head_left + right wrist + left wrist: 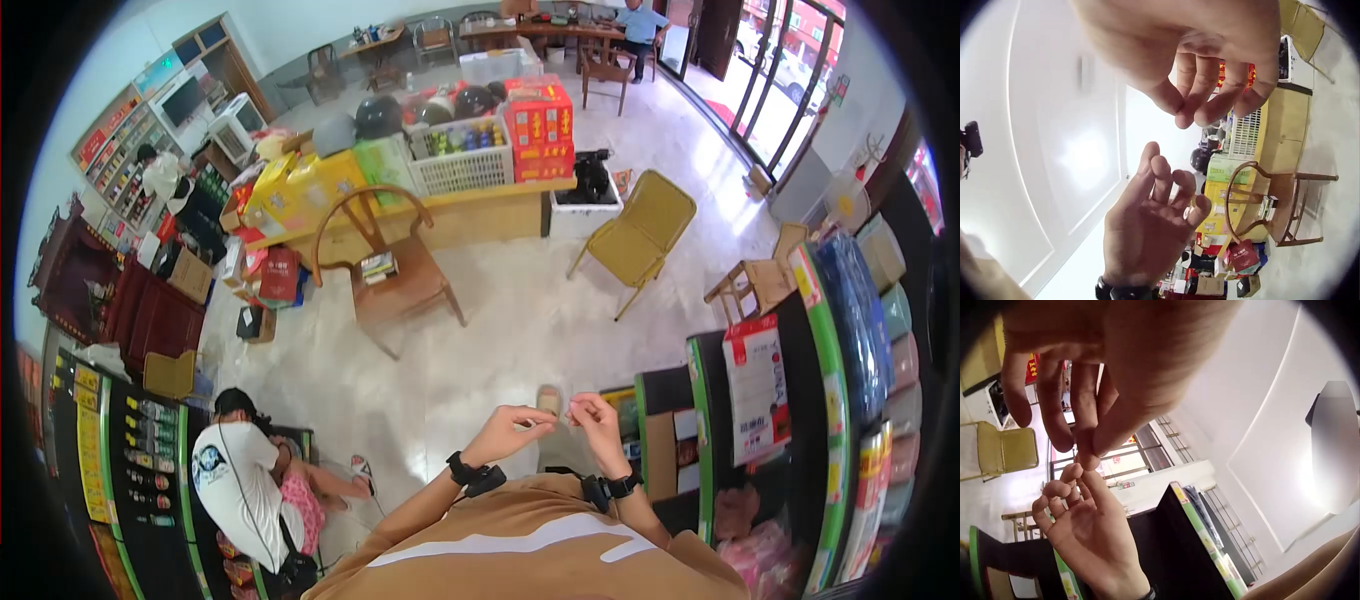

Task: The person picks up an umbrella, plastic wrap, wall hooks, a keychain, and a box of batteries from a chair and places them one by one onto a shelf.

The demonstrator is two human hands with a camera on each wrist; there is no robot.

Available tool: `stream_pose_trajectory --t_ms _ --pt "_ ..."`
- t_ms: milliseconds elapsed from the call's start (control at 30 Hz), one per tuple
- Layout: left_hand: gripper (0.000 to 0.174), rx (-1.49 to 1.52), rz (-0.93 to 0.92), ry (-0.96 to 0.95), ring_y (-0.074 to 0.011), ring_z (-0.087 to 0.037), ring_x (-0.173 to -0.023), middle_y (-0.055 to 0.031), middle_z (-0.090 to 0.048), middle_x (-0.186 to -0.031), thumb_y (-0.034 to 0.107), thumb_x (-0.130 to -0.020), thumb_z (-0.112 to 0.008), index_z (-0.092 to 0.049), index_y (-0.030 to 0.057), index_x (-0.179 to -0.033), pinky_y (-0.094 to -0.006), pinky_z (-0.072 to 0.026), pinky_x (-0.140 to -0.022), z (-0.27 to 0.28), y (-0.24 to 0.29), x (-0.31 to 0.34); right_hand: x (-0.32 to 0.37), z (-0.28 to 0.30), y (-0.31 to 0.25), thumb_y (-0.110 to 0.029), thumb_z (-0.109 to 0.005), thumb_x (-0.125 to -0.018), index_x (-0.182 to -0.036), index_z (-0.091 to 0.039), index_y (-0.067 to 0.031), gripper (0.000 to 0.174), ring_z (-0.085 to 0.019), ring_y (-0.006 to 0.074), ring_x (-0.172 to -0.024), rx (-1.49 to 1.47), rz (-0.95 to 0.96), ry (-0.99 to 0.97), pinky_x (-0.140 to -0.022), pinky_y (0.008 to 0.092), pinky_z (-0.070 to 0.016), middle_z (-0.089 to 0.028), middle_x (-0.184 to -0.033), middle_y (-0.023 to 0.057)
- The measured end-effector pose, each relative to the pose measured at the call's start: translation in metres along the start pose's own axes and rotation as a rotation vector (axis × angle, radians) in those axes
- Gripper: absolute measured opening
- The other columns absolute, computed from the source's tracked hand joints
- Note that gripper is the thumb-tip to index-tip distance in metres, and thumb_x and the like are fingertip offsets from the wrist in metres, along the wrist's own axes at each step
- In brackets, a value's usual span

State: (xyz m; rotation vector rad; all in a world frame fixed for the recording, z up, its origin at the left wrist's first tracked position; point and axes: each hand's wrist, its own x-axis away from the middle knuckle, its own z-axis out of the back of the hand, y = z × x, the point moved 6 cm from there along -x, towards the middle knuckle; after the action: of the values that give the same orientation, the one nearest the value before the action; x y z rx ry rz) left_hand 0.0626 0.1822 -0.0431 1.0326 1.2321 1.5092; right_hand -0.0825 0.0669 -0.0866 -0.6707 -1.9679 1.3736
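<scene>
In front of the brown shirt my left hand (515, 430) is held up, fingers slightly bent and pointing toward my right hand (597, 425). The left wrist view shows the thumb and index fingertips of the left hand (1110, 369) close together. In the right wrist view, the thumb of the right hand (1216, 44) lies against its index fingertip, with the other fingers loosely bent. A small gap separates the two hands in the head view. No object shows between the fingers of either hand. Both wrists wear black bands.
A wooden armchair (405, 275) and a yellow folding chair (640, 235) stand ahead. Behind them a counter (470, 217) carries boxes and a white basket (460, 172). Shelves (715, 400) flank me on the right. A person in white (245, 480) sits low at the left.
</scene>
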Motion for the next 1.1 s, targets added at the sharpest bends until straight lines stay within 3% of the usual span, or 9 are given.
stream_pose_trajectory --t_ms 200,333,600,700,867,1100 --pt "0.018 -0.195 -0.041 0.017 -0.0141 -0.069 -0.092 -0.0078 -0.076 -0.102 0.014 -0.094 -0.070 -0.077 0.0068 -0.109 -0.0286 -0.0537 -0.083 0.049 0.042 -0.123 -0.135 0.005 -0.061 -0.018 -0.066 -0.098 -0.112 -0.064 -0.0020 0.021 -0.063 0.0097 -0.085 -0.020 0.007 -0.188 -0.078 0.0251 -0.0499 -0.069 -0.091 0.0043" --pt "0.018 -0.231 -0.021 0.072 -0.0147 -0.070 -0.093 -0.0083 -0.076 -0.103 0.014 -0.094 -0.070 -0.077 0.0063 -0.109 -0.0290 -0.0536 -0.083 0.082 0.041 -0.182 -0.203 0.013 -0.056 -0.015 -0.065 -0.098 -0.113 -0.064 -0.0019 0.020 -0.063 0.0097 -0.086 -0.008 -0.001 -0.243 -0.078 0.0255 -0.0502 -0.069 -0.092 0.0041" --pt "0.021 0.040 0.202 0.161 -0.0118 -0.069 -0.091 -0.0076 -0.076 -0.105 0.013 -0.095 -0.068 -0.074 0.0013 -0.111 -0.0284 -0.0530 -0.083 0.117 -0.011 -0.235 -0.280 -0.007 -0.051 -0.013 -0.064 -0.099 -0.113 -0.063 -0.0020 0.017 -0.064 0.0102 -0.089 -0.014 -0.134 -0.316 -0.079 0.0258 -0.0507 -0.069 -0.097 0.0029" --pt "0.021 -0.023 0.147 0.152 -0.0088 -0.067 -0.091 -0.0067 -0.076 -0.103 0.015 -0.096 -0.067 -0.074 0.0012 -0.111 -0.0264 -0.0522 -0.082 0.138 -0.019 -0.262 -0.324 -0.030 -0.033 -0.014 -0.063 -0.100 -0.114 -0.063 -0.0013 0.018 -0.064 0.0091 -0.089 -0.036 -0.142 -0.349 -0.077 0.0257 -0.0513 -0.069 -0.098 0.0026" --pt "0.021 0.135 0.141 0.097 -0.0098 -0.067 -0.093 -0.0054 -0.074 -0.101 0.015 -0.098 -0.064 -0.071 0.0002 -0.112 -0.0257 -0.0525 -0.082 0.206 -0.041 -0.335 -0.419 -0.067 -0.049 -0.013 -0.061 -0.101 -0.114 -0.062 -0.0023 0.017 -0.064 0.0100 -0.086 0.045 -0.088 -0.379 -0.077 0.0265 -0.0523 -0.069 -0.096 0.0040" --pt "0.021 0.129 0.034 0.111 -0.0099 -0.067 -0.089 -0.0071 -0.074 -0.100 0.015 -0.099 -0.064 -0.070 0.0015 -0.113 -0.0248 -0.0524 -0.078 0.306 -0.029 -0.458 -0.559 -0.104 -0.102 -0.014 -0.063 -0.099 -0.112 -0.065 -0.0027 0.017 -0.062 0.0080 -0.080 0.102 0.012 -0.244 -0.073 0.0244 -0.0501 -0.069 -0.089 0.0018"
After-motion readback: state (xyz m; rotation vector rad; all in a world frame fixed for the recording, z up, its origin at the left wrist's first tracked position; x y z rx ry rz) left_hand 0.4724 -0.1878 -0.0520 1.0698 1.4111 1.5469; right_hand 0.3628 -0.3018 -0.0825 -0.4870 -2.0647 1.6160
